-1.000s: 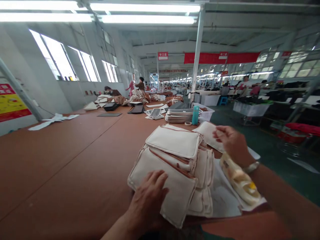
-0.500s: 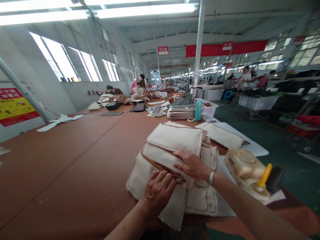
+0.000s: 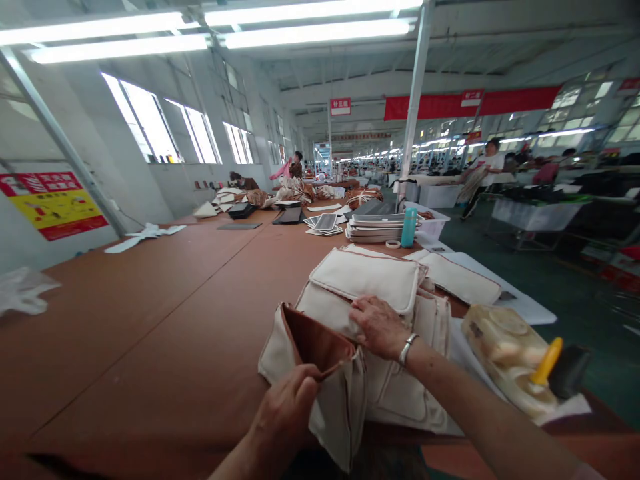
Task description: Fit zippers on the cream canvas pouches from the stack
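A cream pouch (image 3: 340, 413) with a brown lining (image 3: 313, 337) gapes open at the table's near edge. My left hand (image 3: 287, 407) pinches the near lip of its mouth, thumb and fingers closed on the fabric. At the mouth's right corner, my right hand (image 3: 380, 328) has its fingers curled against the far lip; its fingertips are partly hidden. Just beyond lies a stack of similar cream pieces (image 3: 367, 273) with brown edging. More cream pieces (image 3: 410, 393) lie under and beside my right wrist, which wears a bracelet.
On the right stands a cloudy plastic container (image 3: 500, 347) beside a yellow-handled tool (image 3: 547, 361). Farther back are a teal bottle (image 3: 409, 227), a tape roll (image 3: 393, 245) and stacked grey-and-white panels (image 3: 375, 229). A white plastic bag (image 3: 25, 290) lies on the brown table (image 3: 165, 333). Other people work farther off.
The pouch's mouth has spread from a narrow slit to a wide gap. My left hand has drawn its near lip down and leftward. The whole scene has shifted rightward in view.
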`<state>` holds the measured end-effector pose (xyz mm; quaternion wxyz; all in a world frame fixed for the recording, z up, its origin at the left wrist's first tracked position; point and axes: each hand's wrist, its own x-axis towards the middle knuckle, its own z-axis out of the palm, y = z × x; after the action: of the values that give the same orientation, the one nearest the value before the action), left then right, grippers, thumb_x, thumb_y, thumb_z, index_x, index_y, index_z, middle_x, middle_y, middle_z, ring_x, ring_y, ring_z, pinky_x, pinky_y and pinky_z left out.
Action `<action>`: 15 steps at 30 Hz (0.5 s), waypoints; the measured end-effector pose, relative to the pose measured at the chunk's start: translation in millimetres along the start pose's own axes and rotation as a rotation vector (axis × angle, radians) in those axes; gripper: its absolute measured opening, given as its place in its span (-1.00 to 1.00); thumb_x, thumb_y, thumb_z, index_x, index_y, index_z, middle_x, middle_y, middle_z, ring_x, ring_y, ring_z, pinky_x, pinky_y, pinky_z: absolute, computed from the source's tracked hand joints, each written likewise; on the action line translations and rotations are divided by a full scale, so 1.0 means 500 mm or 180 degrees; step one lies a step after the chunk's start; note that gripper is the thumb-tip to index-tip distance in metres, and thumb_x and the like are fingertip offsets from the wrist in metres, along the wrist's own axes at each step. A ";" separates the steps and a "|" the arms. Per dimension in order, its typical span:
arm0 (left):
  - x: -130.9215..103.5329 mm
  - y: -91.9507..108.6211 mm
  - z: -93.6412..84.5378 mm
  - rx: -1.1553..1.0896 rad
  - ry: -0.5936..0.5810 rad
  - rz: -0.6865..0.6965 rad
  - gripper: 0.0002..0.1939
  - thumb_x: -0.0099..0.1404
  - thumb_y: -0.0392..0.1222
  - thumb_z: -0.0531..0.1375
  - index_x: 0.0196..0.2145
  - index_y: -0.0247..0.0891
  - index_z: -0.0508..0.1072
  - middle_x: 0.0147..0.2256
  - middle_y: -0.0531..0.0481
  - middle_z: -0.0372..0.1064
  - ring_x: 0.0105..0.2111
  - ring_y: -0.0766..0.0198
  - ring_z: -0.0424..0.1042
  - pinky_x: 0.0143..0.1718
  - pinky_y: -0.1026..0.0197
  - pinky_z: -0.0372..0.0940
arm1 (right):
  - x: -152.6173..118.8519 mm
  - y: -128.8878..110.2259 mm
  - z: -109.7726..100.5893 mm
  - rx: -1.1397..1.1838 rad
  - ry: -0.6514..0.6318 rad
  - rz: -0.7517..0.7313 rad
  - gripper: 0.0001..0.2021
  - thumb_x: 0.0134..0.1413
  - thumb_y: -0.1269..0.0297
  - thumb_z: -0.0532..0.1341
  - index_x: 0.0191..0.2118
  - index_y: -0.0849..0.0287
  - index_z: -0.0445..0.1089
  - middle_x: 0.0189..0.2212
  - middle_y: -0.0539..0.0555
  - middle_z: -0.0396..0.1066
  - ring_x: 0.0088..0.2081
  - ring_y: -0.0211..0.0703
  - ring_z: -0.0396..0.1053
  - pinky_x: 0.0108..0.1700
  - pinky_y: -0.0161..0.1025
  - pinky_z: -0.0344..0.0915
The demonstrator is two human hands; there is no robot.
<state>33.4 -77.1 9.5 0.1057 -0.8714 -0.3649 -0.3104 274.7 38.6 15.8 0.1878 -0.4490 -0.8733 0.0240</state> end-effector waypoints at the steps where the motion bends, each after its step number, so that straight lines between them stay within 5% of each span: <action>1: -0.019 -0.012 -0.027 -0.0039 -0.0039 -0.0186 -0.87 0.40 -0.34 -0.02 -0.29 -0.23 0.28 -0.29 -0.06 0.39 -0.30 0.31 0.45 -0.26 0.34 0.36 | 0.001 -0.003 0.003 -0.0013 0.0016 0.0036 -0.57 -0.16 0.42 0.36 -0.07 0.19 0.42 0.08 0.23 0.31 0.18 0.16 0.12 0.19 0.07 0.06; 6: -0.077 -0.057 -0.117 -0.0259 -0.0302 -0.1289 -0.97 0.37 -0.24 0.08 -0.21 -0.18 0.30 -0.30 0.02 0.34 -0.33 0.30 0.42 -0.27 0.30 0.35 | 0.000 -0.045 0.004 0.0120 0.0163 0.0148 -0.69 -0.07 0.51 0.28 -0.12 0.29 0.42 0.03 0.32 0.33 0.15 0.26 0.13 0.17 0.19 0.02; 11: -0.061 -0.045 -0.092 -0.0361 -0.0397 -0.1381 -0.86 0.39 -0.20 0.07 -0.20 -0.16 0.43 -0.26 -0.04 0.34 -0.22 0.22 0.41 -0.17 0.22 0.34 | -0.032 -0.165 -0.016 0.0594 0.0483 0.0029 -0.68 0.23 0.34 0.10 0.07 0.26 0.29 -0.02 0.29 0.35 0.05 0.10 0.24 0.13 0.04 0.16; 15: -0.039 -0.040 -0.066 -0.0378 -0.0230 -0.1427 -0.81 0.39 -0.19 0.07 -0.31 -0.18 0.46 -0.31 -0.03 0.33 -0.25 0.22 0.41 -0.21 0.23 0.34 | -0.079 -0.238 0.010 0.0888 0.0532 -0.0324 -0.57 0.14 0.33 0.18 0.13 0.17 0.21 0.13 0.18 0.24 0.16 0.02 0.14 0.21 -0.07 0.13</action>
<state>-6.5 -87.5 22.5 -0.0305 -0.7838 -0.5339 -0.3156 201.4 -63.0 24.1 0.3213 -0.3741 -0.8644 0.0980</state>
